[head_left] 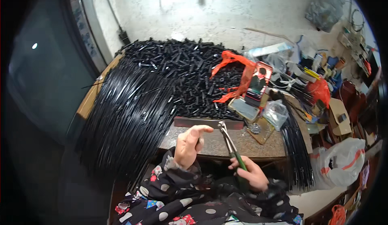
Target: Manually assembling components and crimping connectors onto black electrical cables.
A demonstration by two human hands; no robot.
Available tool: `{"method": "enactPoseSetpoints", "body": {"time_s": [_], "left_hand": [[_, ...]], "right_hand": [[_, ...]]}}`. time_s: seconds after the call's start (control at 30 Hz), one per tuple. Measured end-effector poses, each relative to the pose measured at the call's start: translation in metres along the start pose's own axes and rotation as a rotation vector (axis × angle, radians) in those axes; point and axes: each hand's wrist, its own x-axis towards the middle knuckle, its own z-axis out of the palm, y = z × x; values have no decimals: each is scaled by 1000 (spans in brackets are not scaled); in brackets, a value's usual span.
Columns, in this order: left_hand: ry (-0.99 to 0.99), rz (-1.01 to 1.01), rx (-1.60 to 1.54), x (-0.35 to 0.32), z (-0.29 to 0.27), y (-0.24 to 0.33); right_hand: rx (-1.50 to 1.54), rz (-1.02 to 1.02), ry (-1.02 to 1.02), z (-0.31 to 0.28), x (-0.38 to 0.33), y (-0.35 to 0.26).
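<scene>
Just in front of the table's near edge, my right hand (252,174) is closed around the green handles of a pair of pliers (229,142). Their metal head points up and away, above the tabletop. To the left, my left hand (188,146) is raised with its index finger reaching toward the pliers' head and its other fingers curled in. Whatever those curled fingers hold, if anything, is hidden. Behind both hands lies a long dark flat bar (208,123). Beyond it spreads a large heap of short black plastic pieces (178,71).
Long thin black strips (129,116) cover the table's left side and hang over its edge. At right are a clear plastic bag (275,115), a small pile of metal bits (254,128), a red bag (248,73) and a black strip bundle (297,156). A white bag (341,160) stands below.
</scene>
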Motion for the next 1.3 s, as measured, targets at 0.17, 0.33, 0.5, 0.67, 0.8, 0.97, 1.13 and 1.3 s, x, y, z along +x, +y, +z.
{"method": "enactPoseSetpoints", "body": {"time_s": [0.17,0.33,0.5,0.67,0.8,0.97,1.13,1.3], "left_hand": [[139,21,43,-6,-11,9],[226,73,92,-16,-8,26],[20,100,-126,-22,-21,29],[-6,150,-73,-18,-7,22],[103,116,118,-21,-10,34],[261,112,-16,-20,-18,30],[38,130,48,-16,-7,28],[82,145,193,-16,-13,25]], "right_hand": [[-1245,-683,209,32,-21,-64],[-1348,-833,207,39,-19,-75],[-349,-314,-371,20,-9,-53],[599,642,-484,24,-16,0],[-502,-30,-264,40,2,-41],[-871,-554,-144,28,-5,-63],[149,581,-693,30,-4,-25],[-961,-606,186,30,3,-30]]}}
